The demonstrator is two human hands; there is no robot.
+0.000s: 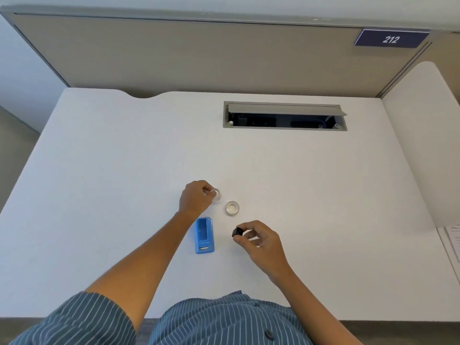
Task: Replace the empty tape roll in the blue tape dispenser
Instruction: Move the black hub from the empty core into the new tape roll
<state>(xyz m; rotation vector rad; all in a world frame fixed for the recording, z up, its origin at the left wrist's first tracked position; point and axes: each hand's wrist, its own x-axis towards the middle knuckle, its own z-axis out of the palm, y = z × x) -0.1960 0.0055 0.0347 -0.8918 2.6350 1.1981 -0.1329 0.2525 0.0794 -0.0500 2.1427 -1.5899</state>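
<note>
The blue tape dispenser [204,235] lies on the white desk [112,170], its roll bay open and empty. Beyond it, my left hand [195,198] pinches a small clear tape roll [216,194] at the desk surface. A second clear tape roll [232,208] lies flat on the desk just right of that one, untouched. Right of the dispenser, my right hand [258,241] holds a small black spindle core [237,232] between thumb and fingertips, slightly above the desk.
An open cable hatch [285,116] is set into the desk at the back right. A beige partition [199,56] with a "212" sign [391,39] stands behind. Papers [451,241] lie at the right edge.
</note>
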